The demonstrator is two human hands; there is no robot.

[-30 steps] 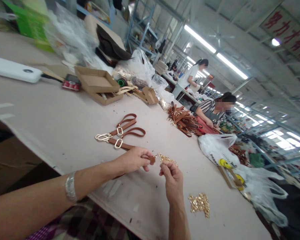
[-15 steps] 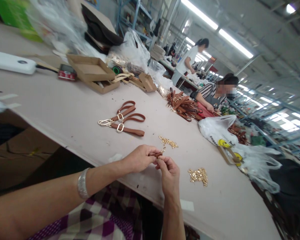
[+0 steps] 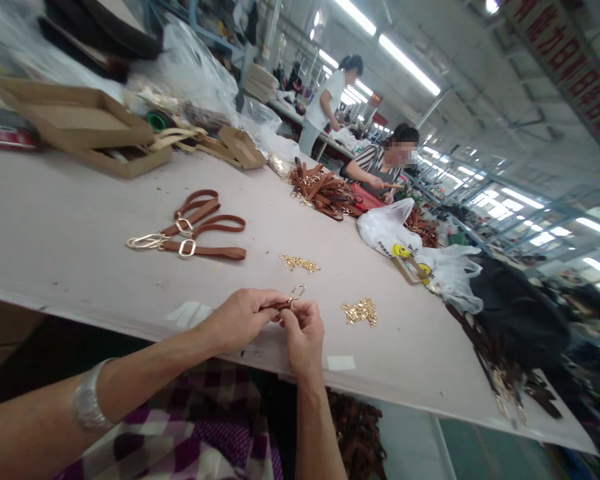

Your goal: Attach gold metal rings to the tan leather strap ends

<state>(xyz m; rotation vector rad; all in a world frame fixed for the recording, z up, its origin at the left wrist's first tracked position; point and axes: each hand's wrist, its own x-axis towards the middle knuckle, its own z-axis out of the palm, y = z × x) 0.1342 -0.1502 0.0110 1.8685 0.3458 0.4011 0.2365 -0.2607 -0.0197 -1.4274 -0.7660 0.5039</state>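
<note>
Near the table's front edge, my left hand [image 3: 245, 317] pinches a brown leather strap [image 3: 282, 306], most of which the fingers hide. Close against it, my right hand [image 3: 303, 330] is closed on the same strap with thumb and fingertips. A gold-coloured metal clasp [image 3: 298, 291] sticks up from the strap above my fingertips. Beyond my hands lies a small pile of gold fittings [image 3: 300, 263], and a second pile of gold fittings [image 3: 360, 312] is to the right. Finished-looking brown straps [image 3: 205, 252] with oval buckles and gold clasps lie to the left.
Cardboard boxes [image 3: 75, 117] and clear plastic bags [image 3: 190, 73] stand at the back left. A heap of brown straps [image 3: 323, 190] and a white plastic bag [image 3: 390, 227] line the far edge. Across from me sits a person in a striped top [image 3: 375, 160]; another person [image 3: 327, 103] stands farther back.
The view has swung right, so things on the table appear farther left. The clasp now stands up more plainly above my fingers. Both hands stay together on the strap.
</note>
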